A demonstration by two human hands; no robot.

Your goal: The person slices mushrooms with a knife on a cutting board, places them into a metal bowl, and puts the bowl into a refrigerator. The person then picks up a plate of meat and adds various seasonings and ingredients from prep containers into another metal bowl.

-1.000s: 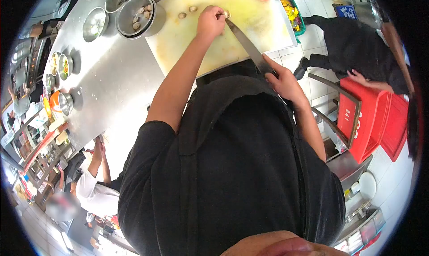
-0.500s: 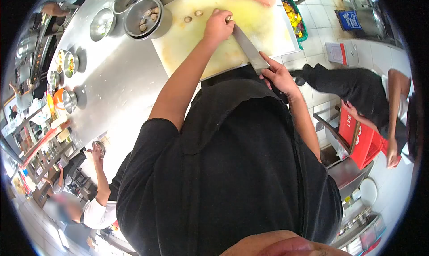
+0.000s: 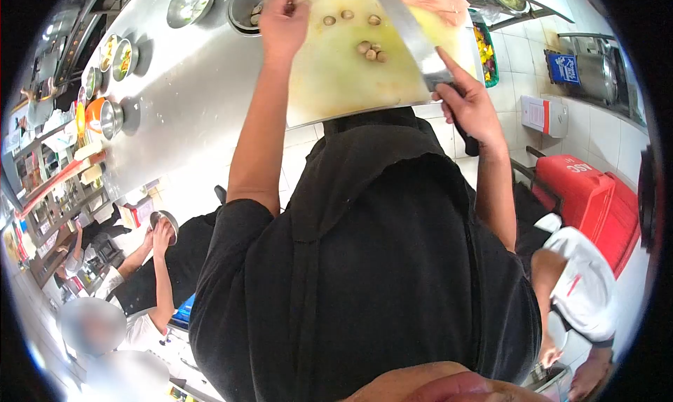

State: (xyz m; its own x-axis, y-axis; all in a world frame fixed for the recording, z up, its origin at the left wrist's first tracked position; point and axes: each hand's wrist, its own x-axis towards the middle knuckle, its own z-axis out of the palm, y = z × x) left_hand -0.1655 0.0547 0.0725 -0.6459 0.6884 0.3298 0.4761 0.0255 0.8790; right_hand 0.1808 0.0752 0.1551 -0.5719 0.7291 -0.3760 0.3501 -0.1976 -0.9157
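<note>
My right hand (image 3: 471, 106) grips the black handle of a large kitchen knife (image 3: 413, 41). Its broad blade is raised at a slant over the yellowed cutting board (image 3: 319, 97). Beside the board's left edge, my left hand (image 3: 284, 27) is at the rim of a metal bowl (image 3: 242, 13) that has mushrooms in it. The fingers of that hand are curled, and whatever they hold is hidden. On the board a small cluster of mushrooms (image 3: 371, 51) lies in the middle. Several single ones, such as this mushroom (image 3: 374, 20), sit in a row behind it.
Raw pinkish meat (image 3: 434, 1) lies at the board's far right. A green basket (image 3: 485, 48) with yellow contents stands beyond the right edge. More metal bowls (image 3: 191, 4) are on the steel table (image 3: 189, 86). A co-worker (image 3: 578, 283) bends close on my right; another holds a bowl on the left.
My left hand has left the blade and moved leftward to the bowl. The knife has lifted off the board, where a mushroom cluster now shows. The co-worker on the right has moved nearer.
</note>
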